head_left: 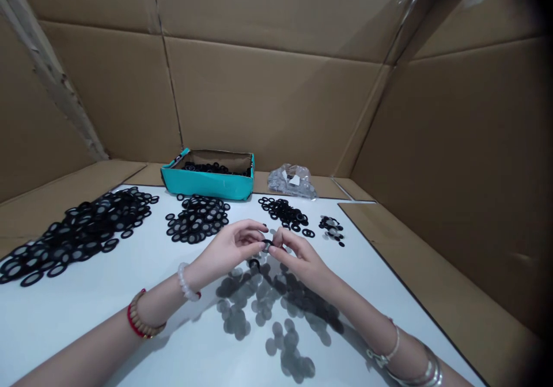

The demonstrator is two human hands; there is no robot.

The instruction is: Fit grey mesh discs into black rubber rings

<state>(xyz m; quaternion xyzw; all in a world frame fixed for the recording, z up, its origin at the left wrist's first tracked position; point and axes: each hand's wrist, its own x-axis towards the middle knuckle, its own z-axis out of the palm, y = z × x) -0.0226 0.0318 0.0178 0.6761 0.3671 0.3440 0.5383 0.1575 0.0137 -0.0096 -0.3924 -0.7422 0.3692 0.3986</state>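
My left hand (237,242) and my right hand (302,255) meet above the middle of the white table. Between their fingertips is a small black ring (268,243), pinched from both sides. Whether a disc sits inside it is too small to tell. Just below the hands, another black ring (254,265) lies over the loose discs. Many thin grey translucent discs (237,321) are scattered in overlapping clusters under and in front of my hands, partly shaded by them.
Black rings with grey centres form a large pile (82,234) at left and a smaller pile (199,220) nearby. Bare black rings (285,213) and a small mixed heap (332,227) lie right. Behind stand a teal box (207,186) and a plastic bag (291,181). Cardboard walls (268,99) enclose the table.
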